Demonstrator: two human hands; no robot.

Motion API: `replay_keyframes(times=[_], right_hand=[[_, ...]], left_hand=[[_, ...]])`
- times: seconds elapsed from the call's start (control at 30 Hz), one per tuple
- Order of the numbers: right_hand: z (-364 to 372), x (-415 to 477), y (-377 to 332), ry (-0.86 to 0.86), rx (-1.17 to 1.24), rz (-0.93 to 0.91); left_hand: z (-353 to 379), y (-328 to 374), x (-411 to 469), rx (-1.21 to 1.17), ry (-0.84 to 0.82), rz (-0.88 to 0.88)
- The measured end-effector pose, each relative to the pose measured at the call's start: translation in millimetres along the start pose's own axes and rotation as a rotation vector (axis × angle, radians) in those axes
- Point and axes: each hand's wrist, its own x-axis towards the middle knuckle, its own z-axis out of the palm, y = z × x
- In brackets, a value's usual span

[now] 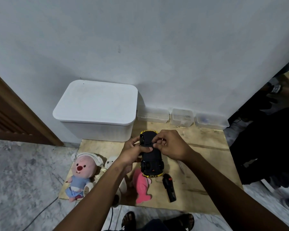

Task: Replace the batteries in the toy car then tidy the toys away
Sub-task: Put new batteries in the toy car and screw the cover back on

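Battery step in hand. Toy car is upside down, held above the board. Left hand grips its side, thumb across the belly. Right hand pinches at mid-underside, likely the battery cover. Next move, I judge: work the cover free while keeping the car steady. White bin far left has its lid on, contents hidden. Clear tubs far right: contents unclear.
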Motion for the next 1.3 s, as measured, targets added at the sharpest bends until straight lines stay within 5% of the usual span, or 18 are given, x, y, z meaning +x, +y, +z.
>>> replay_keyframes(times=[0.37,0.5,0.6,0.8,0.97,1.17,1.3], right_hand=[[-11.4,16.0,3.5,-0.09,-0.146,-0.045],[-19.6,17.4,32.5,0.215,0.234,0.119],[-15.7,12.0,75.2,0.376,0.25,0.254],[31.3,-0.4,150.6,0.016,-0.016,0.607],[66.6,-3.5,170.8,-0.103,-0.071,0.661],[80.2,-2.6,180.5,-0.088,-0.04,0.674],[61.0,2.2,165.5,0.068,0.12,0.586]], left_hand=[[2.3,1.5,4.4,0.02,0.01,0.006],[4.2,-2.8,6.8,-0.029,0.017,0.066],[0.7,-7.7,9.5,-0.025,-0.022,0.088],[2.2,-8.4,11.3,0.116,-0.052,0.104],[5.5,-7.9,14.9,0.187,-0.054,0.098],[4.0,-9.8,19.8,0.195,-0.014,0.148],[2.5,-11.5,18.8,0.206,0.004,0.187]])
